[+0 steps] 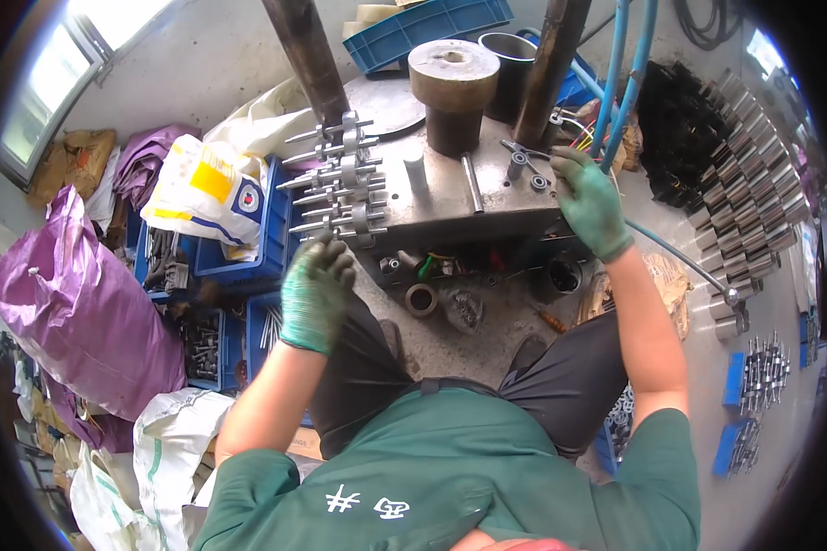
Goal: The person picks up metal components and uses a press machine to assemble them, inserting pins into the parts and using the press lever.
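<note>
Steel pins (335, 179) stacked just above curled, empty left hand (314, 289); right hand (588, 197) grips plate edge (487, 216).

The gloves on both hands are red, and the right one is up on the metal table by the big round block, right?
Not quite. The head view shows green gloves, not red, on the left hand and the right hand. The rest holds: the right hand is up on the metal table, to the right of the big round block.

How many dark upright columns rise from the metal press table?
2. One column stands at the rear left of the press table; the other column stands at the rear right, behind the right hand. More may be hidden.
</note>
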Motion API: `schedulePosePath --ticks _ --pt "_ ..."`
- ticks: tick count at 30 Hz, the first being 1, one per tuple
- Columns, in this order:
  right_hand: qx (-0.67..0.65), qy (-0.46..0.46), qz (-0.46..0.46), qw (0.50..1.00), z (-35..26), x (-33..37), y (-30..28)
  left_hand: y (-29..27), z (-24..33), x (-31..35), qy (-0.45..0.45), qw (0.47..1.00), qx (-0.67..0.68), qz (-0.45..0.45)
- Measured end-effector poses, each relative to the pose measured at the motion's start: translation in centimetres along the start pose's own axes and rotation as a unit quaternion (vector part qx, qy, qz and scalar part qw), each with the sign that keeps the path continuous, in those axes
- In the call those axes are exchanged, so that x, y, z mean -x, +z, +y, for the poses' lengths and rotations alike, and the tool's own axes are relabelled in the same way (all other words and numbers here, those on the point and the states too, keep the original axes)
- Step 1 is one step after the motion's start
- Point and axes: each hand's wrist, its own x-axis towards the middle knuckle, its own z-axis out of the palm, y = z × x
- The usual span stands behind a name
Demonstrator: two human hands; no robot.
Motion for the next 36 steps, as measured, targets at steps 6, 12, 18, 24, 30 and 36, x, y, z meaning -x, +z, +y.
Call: schedulePosePath --ticks 6,12,18,24,30,36 --pt "0.026 0.064 -0.009 0.998 7.1 -0.4 9.3 -10.6 8.1 -1.6 0.240 0.922 -0.302 0.032" --pt "0.051 0.059 -0.020 0.997 9.9 -0.9 12.6 -38.0 5.6 -6.0 0.082 0.864 -0.406 0.288" --pt "0.073 0.031 -0.018 0.997 10.9 0.2 13.1 -53.3 -4.3 -2.8 -0.044 0.708 -0.602 0.367" --pt "-0.188 0.198 0.023 0.962 9.6 0.6 10.5 -47.7 -8.9 -1.5 -0.112 0.629 -0.658 0.400" --pt "-0.224 0.267 0.048 0.936 12.8 2.0 7.7 -42.8 -8.0 -2.6 -0.222 0.571 -0.739 0.281" --pt "-0.379 0.340 0.064 0.858 11.4 2.4 6.5 -41.4 -7.9 -3.3 -0.262 0.547 -0.758 0.240"
